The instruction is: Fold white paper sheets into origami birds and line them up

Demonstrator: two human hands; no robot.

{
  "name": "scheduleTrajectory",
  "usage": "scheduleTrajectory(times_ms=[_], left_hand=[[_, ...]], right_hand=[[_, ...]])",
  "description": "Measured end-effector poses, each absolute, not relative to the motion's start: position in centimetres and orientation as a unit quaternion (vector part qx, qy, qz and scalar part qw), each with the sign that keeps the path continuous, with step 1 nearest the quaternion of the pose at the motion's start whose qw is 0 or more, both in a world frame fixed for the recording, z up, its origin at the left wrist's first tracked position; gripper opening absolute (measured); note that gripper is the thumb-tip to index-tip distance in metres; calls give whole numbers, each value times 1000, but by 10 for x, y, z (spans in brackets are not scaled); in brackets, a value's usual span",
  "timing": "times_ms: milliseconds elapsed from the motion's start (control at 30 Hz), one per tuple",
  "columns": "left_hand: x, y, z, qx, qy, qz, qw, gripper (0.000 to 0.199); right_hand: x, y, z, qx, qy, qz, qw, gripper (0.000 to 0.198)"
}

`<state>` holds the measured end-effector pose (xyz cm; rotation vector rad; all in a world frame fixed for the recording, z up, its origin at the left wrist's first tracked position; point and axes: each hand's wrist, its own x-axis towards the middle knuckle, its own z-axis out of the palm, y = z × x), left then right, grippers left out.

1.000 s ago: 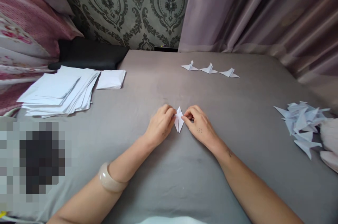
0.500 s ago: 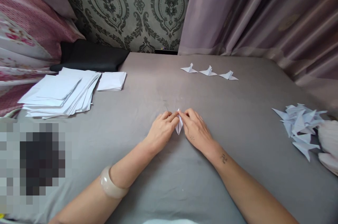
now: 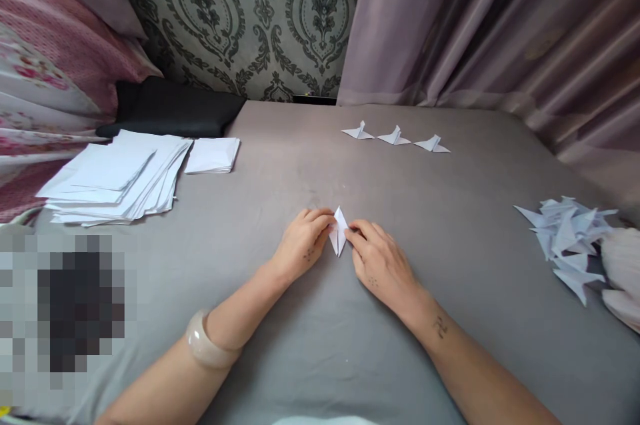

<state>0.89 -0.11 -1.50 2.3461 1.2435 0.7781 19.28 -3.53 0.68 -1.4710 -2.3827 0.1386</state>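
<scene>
A small folded white paper [image 3: 339, 231], shaped like a narrow diamond with a slit up its lower half, lies on the grey cloth surface between my hands. My left hand [image 3: 305, 241] pinches its left edge between thumb and fingers, with a pale bangle farther down that arm. At the opposite edge, the thumb and curled fingers of my right hand [image 3: 380, 255] hold the paper. Part of each side edge is hidden by my fingertips.
Three folded paper birds [image 3: 395, 136] stand in a row at the back. A heap of similar birds [image 3: 567, 228] lies at right beside a pale cloth [image 3: 623, 265]. At left are a large paper stack [image 3: 120, 178], a smaller paper stack [image 3: 213, 155] and a black item [image 3: 175, 108].
My fingers have moved from the top of the folded paper down and apart to its side edges. More of its front face now shows.
</scene>
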Motion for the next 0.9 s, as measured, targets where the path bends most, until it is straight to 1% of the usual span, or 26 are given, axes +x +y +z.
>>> scheduleTrajectory(times_ms=[100, 233, 300, 400, 500, 600, 667, 733, 800, 900], left_hand=[[9, 0, -19, 800, 466, 309, 216, 18], [10, 2, -21, 775, 488, 310, 256, 11], [10, 4, -20, 758, 498, 309, 288, 6], [12, 6, -15, 732, 510, 309, 329, 3], [14, 5, -8, 708, 504, 341, 358, 6], [15, 4, -2, 663, 503, 399, 385, 9], [15, 4, -1, 639, 503, 427, 395, 13], [16, 4, -1, 617, 498, 448, 412, 17], [17, 4, -2, 587, 486, 465, 450, 21], [20, 2, -1, 520, 450, 488, 537, 29]], right_hand=[[193, -38, 9, -518, -838, 57, 165, 33], [194, -37, 8, -527, -828, 67, 180, 30], [193, -34, 4, -536, -816, 76, 205, 28], [192, -28, -4, -560, -770, 124, 280, 27], [192, -20, -11, -593, -678, 211, 380, 22], [191, -12, -13, -575, -576, 340, 471, 21], [188, -9, -11, -542, -536, 417, 494, 25], [184, -7, -9, -522, -516, 460, 500, 31], [180, -7, -7, -514, -502, 474, 509, 33], [178, -6, -8, -506, -495, 469, 528, 31]])
